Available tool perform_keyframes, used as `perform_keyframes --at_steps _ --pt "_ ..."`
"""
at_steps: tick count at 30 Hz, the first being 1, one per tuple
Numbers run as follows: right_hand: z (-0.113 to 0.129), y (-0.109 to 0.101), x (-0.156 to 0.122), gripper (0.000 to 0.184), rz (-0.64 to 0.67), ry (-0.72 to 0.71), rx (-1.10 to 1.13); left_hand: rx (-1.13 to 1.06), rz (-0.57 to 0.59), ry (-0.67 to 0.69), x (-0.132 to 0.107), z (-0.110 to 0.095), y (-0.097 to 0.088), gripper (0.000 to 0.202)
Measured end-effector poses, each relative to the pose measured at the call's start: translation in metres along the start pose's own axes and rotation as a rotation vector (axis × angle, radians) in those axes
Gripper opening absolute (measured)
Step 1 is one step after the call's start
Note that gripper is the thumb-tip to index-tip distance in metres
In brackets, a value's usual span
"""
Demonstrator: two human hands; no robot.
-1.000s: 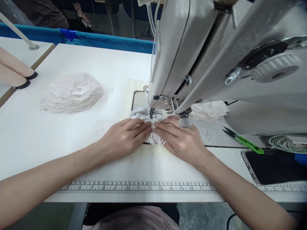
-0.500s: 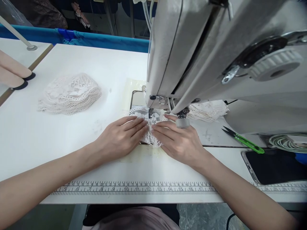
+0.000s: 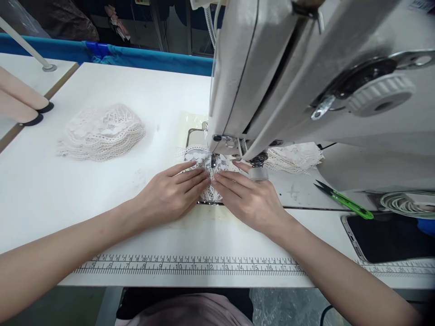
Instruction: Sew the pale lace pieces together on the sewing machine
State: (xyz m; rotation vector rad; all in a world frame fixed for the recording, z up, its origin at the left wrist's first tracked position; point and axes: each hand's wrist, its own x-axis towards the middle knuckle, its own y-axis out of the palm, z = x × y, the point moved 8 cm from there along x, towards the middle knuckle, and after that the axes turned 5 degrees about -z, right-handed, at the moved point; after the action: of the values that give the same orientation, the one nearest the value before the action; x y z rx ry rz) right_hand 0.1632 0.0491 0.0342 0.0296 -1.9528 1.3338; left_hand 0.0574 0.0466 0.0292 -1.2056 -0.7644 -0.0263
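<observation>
A small white lace piece (image 3: 200, 158) lies under the presser foot (image 3: 214, 161) of a grey sewing machine (image 3: 288, 77). My left hand (image 3: 170, 194) lies flat on the lace's left side, fingers stretched toward the needle. My right hand (image 3: 248, 197) lies flat on its right side, fingertips almost meeting the left ones just in front of the foot. Both hands press the lace against the machine bed; neither grips it.
A stack of white lace pieces (image 3: 102, 131) sits at the left on the white table (image 3: 68, 190). More lace (image 3: 295, 156) lies behind the machine arm. Green-handled thread snips (image 3: 343, 199) and a dark phone (image 3: 390, 237) rest at the right. A printed ruler (image 3: 190, 265) runs along the front edge.
Both hands have slid a little forward toward the needle, and less of the lace shows in front of the presser foot than before.
</observation>
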Motion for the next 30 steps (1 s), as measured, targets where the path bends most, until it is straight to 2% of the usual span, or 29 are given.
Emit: perform_keyframes --at_steps 6,11,15,22,30 --pt "-0.0041 0.0057 0.0003 0.023 0.062 0.04 -0.017 0.014 0.007 -0.047 0.0035 0.0083 0.0038 0.026" --pt "-0.0002 0.0034 -0.0015 0.023 0.04 0.007 -0.059 0.016 -0.017 -0.014 0.0021 0.0009 -0.0024 0.025" --pt "0.0003 0.0034 -0.0021 0.022 0.018 0.008 -0.051 0.014 -0.011 -0.042 0.001 0.0015 -0.0028 0.024" --pt "-0.0044 0.0067 0.0001 0.022 0.022 0.072 -0.043 0.023 -0.026 -0.073 0.0038 0.0094 0.0029 0.025" --pt "-0.0059 0.004 0.0002 0.019 0.032 0.103 -0.028 0.064 0.005 -0.069 0.0023 0.002 -0.0012 0.025"
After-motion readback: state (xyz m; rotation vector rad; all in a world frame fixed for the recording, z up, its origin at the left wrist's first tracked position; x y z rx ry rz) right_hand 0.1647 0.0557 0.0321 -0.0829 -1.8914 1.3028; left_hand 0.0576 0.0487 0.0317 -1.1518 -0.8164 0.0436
